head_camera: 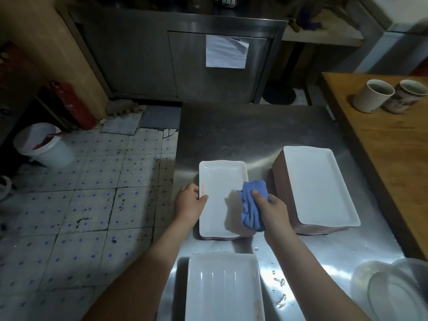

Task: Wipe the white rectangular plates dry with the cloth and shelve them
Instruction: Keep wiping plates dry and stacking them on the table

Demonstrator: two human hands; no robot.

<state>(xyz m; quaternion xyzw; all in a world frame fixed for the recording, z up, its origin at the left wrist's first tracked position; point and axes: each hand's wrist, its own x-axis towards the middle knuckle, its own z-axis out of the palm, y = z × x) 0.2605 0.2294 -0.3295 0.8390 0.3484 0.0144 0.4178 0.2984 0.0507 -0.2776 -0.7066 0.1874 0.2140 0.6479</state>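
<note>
Gripping blue cloth (252, 208) bunched in my right hand (274, 210), left hand (190, 202) pinching plate (220, 198) edge on steel counter (254, 130).
Best sweep rim to rim, press flat; tall plate stack (317, 186) just beside cloth, avoid bumping.

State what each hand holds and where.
Left hand grips the white rectangular plate by its left rim; right hand clutches the bunched blue cloth.

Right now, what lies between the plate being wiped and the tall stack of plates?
In the head view, the right hand gripping the blue cloth fills most of that gap; farther back, only bare steel table.
</note>
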